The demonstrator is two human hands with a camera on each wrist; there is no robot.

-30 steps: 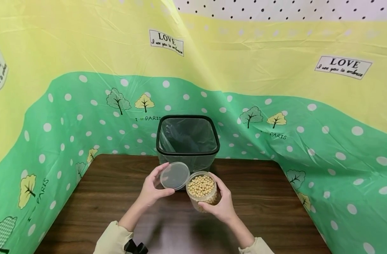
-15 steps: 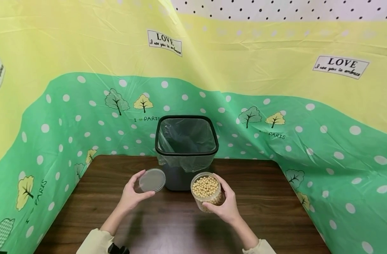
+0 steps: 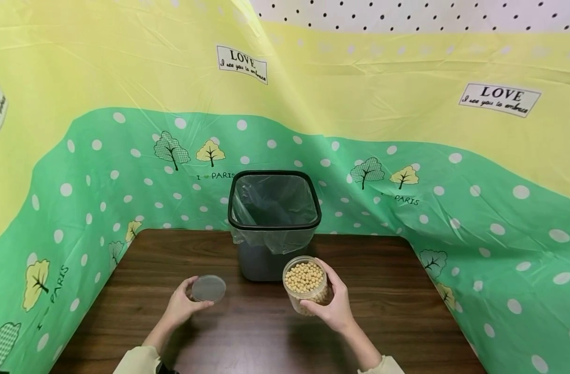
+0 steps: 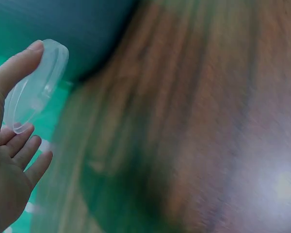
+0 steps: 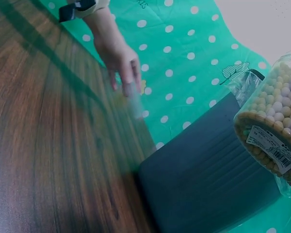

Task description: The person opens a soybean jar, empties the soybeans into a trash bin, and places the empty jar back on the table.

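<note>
A clear round lid (image 3: 209, 289) is pinched at its edge between the thumb and fingers of my left hand (image 3: 178, 306), left of the bin. The left wrist view shows the lid (image 4: 39, 90) tilted on edge, with the other fingers of that hand (image 4: 12, 170) spread below. My right hand (image 3: 335, 306) grips a clear jar (image 3: 308, 285) around its side, its open mouth tilted up. Soybean-like round yellow beans (image 3: 304, 276) fill the jar nearly to the rim. In the right wrist view the jar (image 5: 276, 116) hangs above the table, a barcode label on its base.
A dark square bin (image 3: 261, 259) with a black rim and a clear plastic liner (image 3: 275, 240) stands at the table's back, just beyond the jar. The brown wooden table (image 3: 247, 337) stretches in front. A green and yellow printed curtain (image 3: 102, 171) surrounds it.
My left hand has moved left and down toward the table with the lid, away from the jar. The right hand with the jar has shifted slightly to the right.
</note>
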